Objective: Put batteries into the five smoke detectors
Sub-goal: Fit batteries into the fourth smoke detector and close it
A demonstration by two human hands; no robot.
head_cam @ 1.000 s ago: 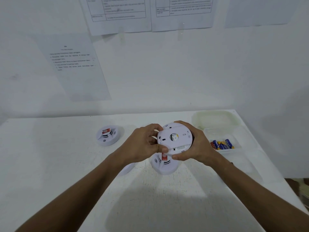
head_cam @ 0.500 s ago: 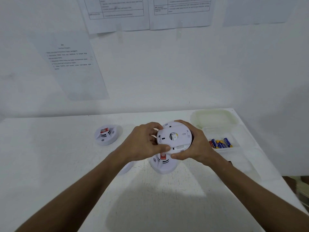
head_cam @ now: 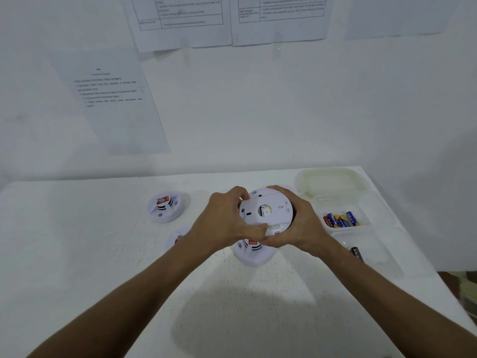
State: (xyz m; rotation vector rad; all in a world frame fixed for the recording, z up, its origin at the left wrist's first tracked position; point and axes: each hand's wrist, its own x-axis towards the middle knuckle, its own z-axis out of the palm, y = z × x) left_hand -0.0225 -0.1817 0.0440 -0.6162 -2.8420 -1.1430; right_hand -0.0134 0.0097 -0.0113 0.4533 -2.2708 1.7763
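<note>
Left grip (head_cam: 227,220) curled; right grip (head_cam: 296,223) curled

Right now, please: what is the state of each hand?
Left hand: closed, gripping the left side of the smoke detector.
Right hand: closed, gripping the right side of the same smoke detector.

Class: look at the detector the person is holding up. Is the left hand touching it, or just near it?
Touching. The head view shows the left hand with its thumb pressed on the held detector and fingers curled over its edge; the right hand grips the other side.

Open tabletop (head_cam: 77,254) left — detector (head_cam: 166,206) and battery tray (head_cam: 361,228) flank the middle.
</note>
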